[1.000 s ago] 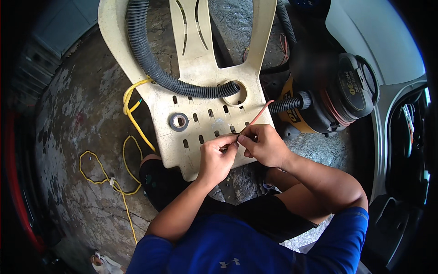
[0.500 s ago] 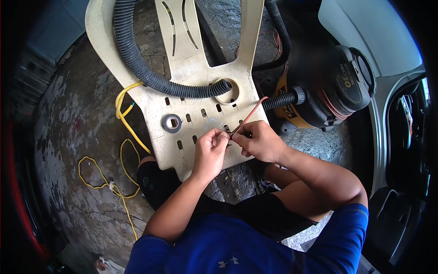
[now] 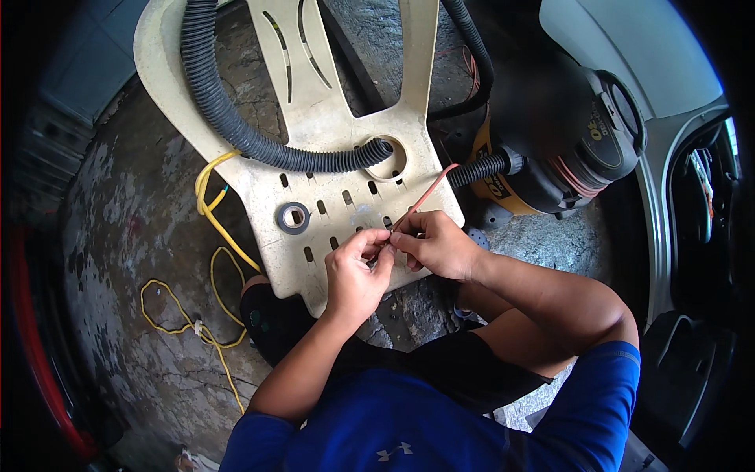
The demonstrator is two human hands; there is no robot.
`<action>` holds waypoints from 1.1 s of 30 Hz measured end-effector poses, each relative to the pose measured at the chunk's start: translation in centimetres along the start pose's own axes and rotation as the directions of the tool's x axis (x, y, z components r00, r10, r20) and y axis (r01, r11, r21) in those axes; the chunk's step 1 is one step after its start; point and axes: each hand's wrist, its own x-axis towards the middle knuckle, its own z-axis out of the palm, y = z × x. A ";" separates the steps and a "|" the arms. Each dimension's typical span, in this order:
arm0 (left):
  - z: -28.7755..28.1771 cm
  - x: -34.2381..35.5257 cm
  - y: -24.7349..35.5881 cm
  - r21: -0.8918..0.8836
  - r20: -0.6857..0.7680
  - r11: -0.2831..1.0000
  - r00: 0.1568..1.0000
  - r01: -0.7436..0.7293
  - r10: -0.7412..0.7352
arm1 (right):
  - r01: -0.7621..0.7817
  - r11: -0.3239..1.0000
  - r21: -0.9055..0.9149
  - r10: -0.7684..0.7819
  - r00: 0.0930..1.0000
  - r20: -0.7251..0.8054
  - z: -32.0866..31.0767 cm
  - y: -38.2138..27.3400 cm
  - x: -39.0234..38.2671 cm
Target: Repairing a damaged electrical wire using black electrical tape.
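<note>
Over the plastic chair seat [image 3: 358, 259], my two hands meet at the end of a reddish-orange electrical cord [image 3: 429, 191]. My right hand [image 3: 442, 247] pinches the cord close to its end, with the fingers curled in. The thumb and forefinger of my left hand [image 3: 358, 271] are pressed together at the cord's tip, touching the right fingertips. Fine detail of the tip is hidden between the fingers. A roll of dark electrical tape [image 3: 281, 221] lies flat on the seat, left of my hands.
A black ribbed hose [image 3: 275, 149] rests across the cream chair, its end at a round ring [image 3: 402, 164]. A black and yellow shop vacuum [image 3: 503, 185] stands right. Yellow cord [image 3: 228, 228] hangs at the chair's left and loops on the concrete floor [image 3: 118, 315]. A vehicle's open doorway [image 3: 661, 220] is far right.
Both hands stay together at the cord's tip, with the left fingers slightly reshaped around it. The chair and the things on it appear shifted a little left in view.
</note>
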 end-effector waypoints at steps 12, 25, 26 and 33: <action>-1.6 1.3 0.7 0.147 0.154 0.969 0.963 0.198 -0.220 | 0.108 0.976 -0.191 -0.115 0.993 -0.027 0.5 1.8 0.5; -0.4 1.5 0.2 0.155 0.044 0.987 0.998 0.038 -0.045 | 0.052 0.995 -0.083 -0.058 0.996 -0.072 0.5 0.4 0.7; -0.5 1.6 0.6 0.160 0.066 0.984 0.994 0.075 -0.086 | 0.026 0.997 -0.072 -0.030 0.998 -0.063 0.4 0.3 0.7; -1.0 1.1 0.7 -0.105 0.095 0.958 0.962 0.265 -0.256 | 0.143 0.973 -0.181 -0.161 0.983 -0.085 0.2 1.3 1.0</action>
